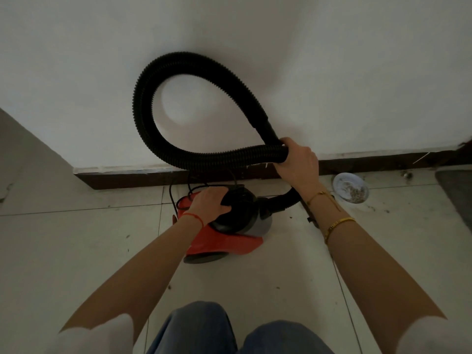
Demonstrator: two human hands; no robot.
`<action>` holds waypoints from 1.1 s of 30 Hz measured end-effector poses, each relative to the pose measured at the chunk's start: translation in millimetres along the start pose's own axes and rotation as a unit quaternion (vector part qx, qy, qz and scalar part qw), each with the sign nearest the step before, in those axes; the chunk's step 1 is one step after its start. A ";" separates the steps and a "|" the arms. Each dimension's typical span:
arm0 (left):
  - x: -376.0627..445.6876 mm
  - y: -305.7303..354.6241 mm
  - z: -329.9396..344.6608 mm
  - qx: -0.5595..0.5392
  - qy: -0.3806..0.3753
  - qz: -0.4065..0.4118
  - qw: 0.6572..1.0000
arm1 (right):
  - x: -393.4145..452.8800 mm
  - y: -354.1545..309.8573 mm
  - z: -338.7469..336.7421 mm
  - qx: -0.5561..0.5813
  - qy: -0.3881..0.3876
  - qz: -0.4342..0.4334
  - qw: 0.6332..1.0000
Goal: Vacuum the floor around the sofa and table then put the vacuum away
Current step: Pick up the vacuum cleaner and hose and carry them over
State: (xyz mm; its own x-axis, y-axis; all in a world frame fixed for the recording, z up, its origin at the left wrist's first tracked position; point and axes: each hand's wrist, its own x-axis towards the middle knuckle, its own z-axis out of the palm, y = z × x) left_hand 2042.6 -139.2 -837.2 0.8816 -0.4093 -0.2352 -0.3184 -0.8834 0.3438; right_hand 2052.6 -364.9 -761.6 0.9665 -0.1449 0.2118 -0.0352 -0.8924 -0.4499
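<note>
**Item: canister vacuum, stowing position**

**Location.** The vacuum (229, 226), red body with black top, sits on the tiled floor (76, 251) at frame centre, just short of the dark skirting board (127, 178) at the foot of the white wall (76, 72). Its hose (143, 98) rises in one large loop toward 12 o'clock and comes back down to your right hand.

**Risks.**
- Hose loop: it is sprung and held at one crossing point only. Loosen your hold and, in my judgement, it whips open, possibly toward the small dish (350, 187) of scraps at 3 o'clock of the vacuum, just beside your right wrist.
- Power cord (182, 200): it lies in loose black coils at 10 o'clock of the body, partly under your left hand. Lift or slide the canister and it may snag or drag.
- Canister: it looks tilted onto its edge. Pressing unevenly could roll it against the skirting.
- Dish: a careless sweep of the right forearm could tip it.

**Grip.**
- Left hand (209, 203): fingers curled over the black top of the canister, apparently around its handle. The handle itself is hidden, so you cannot confirm a full wrap.
- Right hand (297, 159): closed firmly round the hose where its two runs cross, at 1 o'clock of the canister, pinning both together.
</note>
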 end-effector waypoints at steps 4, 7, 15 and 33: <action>-20.0 5.9 -13.0 -0.013 0.003 -0.014 1.000 | -9.8 -8.7 -24.4 0.030 0.024 -0.007 0.999; -44.0 24.1 -47.4 -0.023 0.000 -0.014 1.000 | -19.9 -27.4 -62.9 0.047 0.036 0.004 0.998; -138.2 94.7 -196.4 -0.029 -0.038 -0.012 0.999 | -43.3 -105.9 -223.5 0.090 0.025 0.040 0.995; -306.9 277.4 -486.3 -0.022 -0.088 0.008 0.996 | -92.5 -237.2 -575.1 0.076 0.044 0.096 0.991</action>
State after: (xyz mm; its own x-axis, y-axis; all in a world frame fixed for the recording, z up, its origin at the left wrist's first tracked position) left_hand 1853.3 -147.7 -227.5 0.8003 -0.4599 -0.3846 -0.3128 -0.8676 0.3866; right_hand 1825.4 -385.5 -175.5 0.9192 -0.3492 0.1821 -0.1714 -0.7709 -0.6135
